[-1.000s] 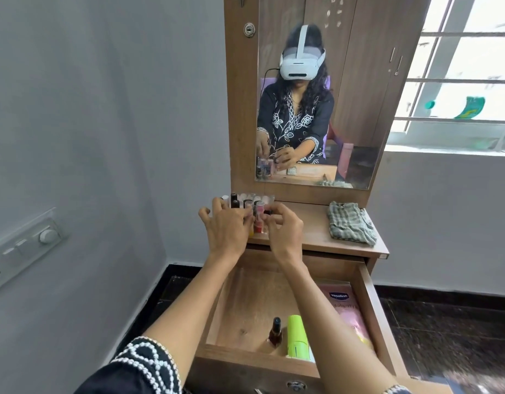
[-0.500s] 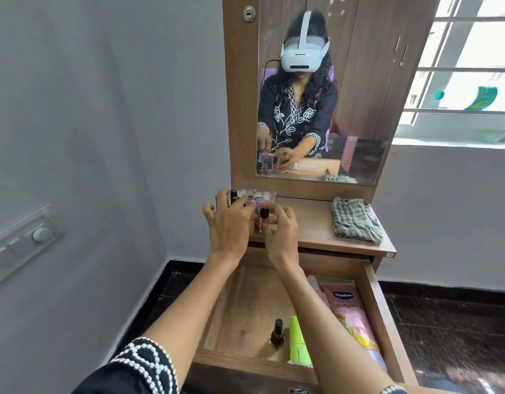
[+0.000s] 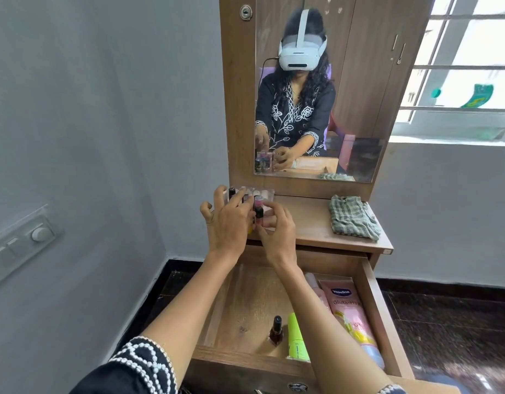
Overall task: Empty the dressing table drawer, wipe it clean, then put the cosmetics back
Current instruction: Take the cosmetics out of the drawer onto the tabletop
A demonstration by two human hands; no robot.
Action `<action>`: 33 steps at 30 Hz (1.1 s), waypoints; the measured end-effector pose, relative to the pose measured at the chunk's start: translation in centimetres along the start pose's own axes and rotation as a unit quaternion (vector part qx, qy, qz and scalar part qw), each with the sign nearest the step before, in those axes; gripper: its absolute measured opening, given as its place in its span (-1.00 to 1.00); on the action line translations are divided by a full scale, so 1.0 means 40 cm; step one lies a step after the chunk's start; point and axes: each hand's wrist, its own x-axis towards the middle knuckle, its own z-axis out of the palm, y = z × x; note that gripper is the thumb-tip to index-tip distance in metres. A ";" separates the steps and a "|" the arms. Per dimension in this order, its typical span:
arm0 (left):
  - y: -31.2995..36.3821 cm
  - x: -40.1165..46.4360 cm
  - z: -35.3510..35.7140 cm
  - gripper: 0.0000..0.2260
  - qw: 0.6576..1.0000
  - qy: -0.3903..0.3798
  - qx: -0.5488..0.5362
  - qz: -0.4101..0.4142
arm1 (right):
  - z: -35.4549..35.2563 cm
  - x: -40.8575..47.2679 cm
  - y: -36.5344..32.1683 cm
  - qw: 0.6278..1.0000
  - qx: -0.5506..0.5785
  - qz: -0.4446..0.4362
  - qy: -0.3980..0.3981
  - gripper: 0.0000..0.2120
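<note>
**Both hands at the cosmetics rack, drawer standing open**

The left hand and the right hand met over the back left corner of the table, at a clear rack of small cosmetics that stood just in front of the mirror. The right hand's fingers were curled around a small dark tube with a pink top, holding it upright. The left hand was spread, fingers apart and bent, its fingertips resting among the little bottles at the rack's front; whether it actually gripped one of them could not be told, since the back of the hand hid them.

The drawer below was pulled well out. Inside, near its front wall, stood a dark nail polish bottle, upright, and just beside it on the right lay a lime-green tube. Along the right wall lay a pink Vaseline tube, with another pale tube next to it, partly hidden by the right forearm. The left half of the drawer floor showed bare wood.

A folded checked cloth sat on the right end of the table (well apart from both hands). The mirror reflected the same hands at the rack.
</note>
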 end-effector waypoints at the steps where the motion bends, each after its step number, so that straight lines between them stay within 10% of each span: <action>1: -0.001 -0.001 0.000 -0.80 1.000 0.010 -0.007 0.002 | -0.004 -0.001 0.000 1.000 0.008 0.005 0.003 -0.55; 9: 0.003 -0.099 -0.022 -0.72 0.988 0.123 -0.082 -0.037 | -0.121 -0.078 -0.004 0.990 0.084 0.111 0.002 -0.48; 14: 0.033 -0.246 -0.021 -0.49 0.943 -0.164 -0.274 -0.096 | -0.188 -0.167 0.012 0.975 0.017 0.182 -0.127 -0.40; 19: 0.043 -0.300 -0.021 -0.38 0.902 -0.346 -0.239 -0.100 | -0.194 -0.243 0.043 0.953 -0.059 0.235 -0.181 -0.23; 33: 0.051 -0.313 -0.019 -0.81 0.902 -0.407 -0.120 -0.074 | -0.162 -0.270 0.020 0.875 -0.301 0.210 -0.316 -0.73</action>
